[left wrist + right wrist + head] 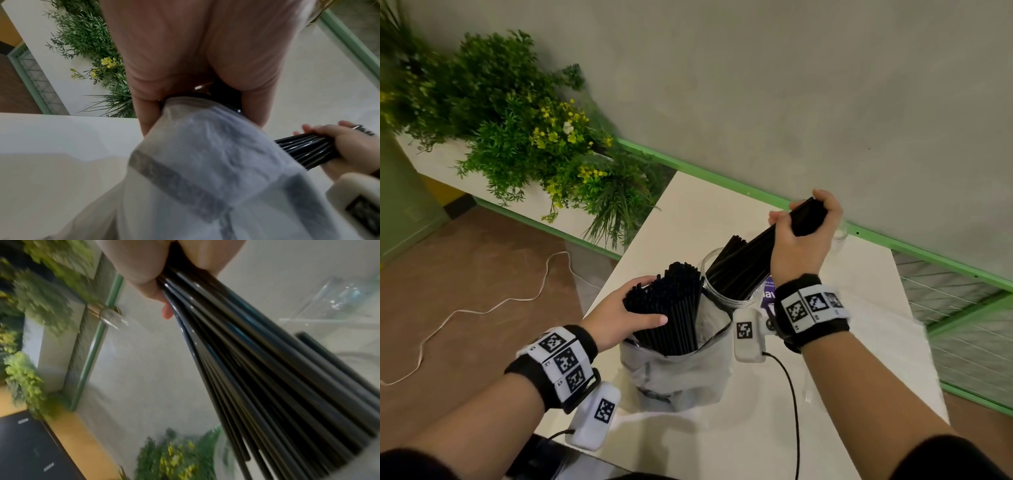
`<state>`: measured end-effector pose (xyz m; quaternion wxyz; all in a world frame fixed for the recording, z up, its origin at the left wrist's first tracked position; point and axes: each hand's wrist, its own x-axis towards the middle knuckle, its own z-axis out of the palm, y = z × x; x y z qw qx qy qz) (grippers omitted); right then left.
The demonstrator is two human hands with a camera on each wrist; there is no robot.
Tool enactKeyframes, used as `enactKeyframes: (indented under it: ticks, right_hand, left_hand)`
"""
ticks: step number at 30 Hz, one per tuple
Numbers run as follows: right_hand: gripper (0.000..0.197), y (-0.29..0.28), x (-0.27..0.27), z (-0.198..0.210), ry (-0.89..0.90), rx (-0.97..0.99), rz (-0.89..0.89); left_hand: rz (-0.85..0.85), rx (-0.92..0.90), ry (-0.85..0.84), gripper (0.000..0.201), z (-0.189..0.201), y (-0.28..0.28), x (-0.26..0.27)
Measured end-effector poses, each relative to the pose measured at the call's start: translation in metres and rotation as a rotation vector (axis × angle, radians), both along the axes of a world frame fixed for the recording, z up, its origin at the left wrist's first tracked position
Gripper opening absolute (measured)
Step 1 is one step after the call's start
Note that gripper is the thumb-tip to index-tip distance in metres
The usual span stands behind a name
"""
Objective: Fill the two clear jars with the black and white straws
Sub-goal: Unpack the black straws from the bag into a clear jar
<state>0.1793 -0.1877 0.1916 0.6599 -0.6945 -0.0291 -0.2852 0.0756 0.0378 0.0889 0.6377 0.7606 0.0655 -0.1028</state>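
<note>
A clear plastic bag [681, 373] stands on the white table [722, 219] with a thick pack of black straws [674, 315] sticking out of its top. My left hand [625, 313] grips that pack near its upper end, with the bag [205, 154] below the palm [195, 56]. Just behind the bag stands a clear jar [719, 298]. My right hand [803, 236] grips a bundle of black straws [746, 263] by its upper end; the lower ends sit slanted inside the jar's mouth. The right wrist view shows this bundle [267, 369] fanning out below the fingers [144, 272].
A second clear jar [839, 234] is partly hidden behind my right hand, near the green rail [928, 250] at the wall. A purple-printed packet [767, 296] lies behind the first jar. A planter with green plants [534, 137] stands left of the table. A white cord [482, 308] lies on the floor.
</note>
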Motion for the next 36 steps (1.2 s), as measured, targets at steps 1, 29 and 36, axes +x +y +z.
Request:
enactKeyframes:
  ticks: [1,29,36]
  right_hand:
    - [0.048,0.003,-0.002,-0.01,0.023,-0.027,0.008]
    - [0.061,-0.032,-0.007,-0.072,0.256,-0.802,0.278]
    - [0.096,0.0,0.013,-0.068,0.317,-1.009,0.376]
  left_hand:
    - [0.002,0.008,0.001,0.079,0.001,0.0,0.0]
    - [0.005,0.033,-0.021,0.069,0.002,0.002,-0.005]
    - [-0.001,0.022,-0.029,0.07,0.001,0.003,-0.004]
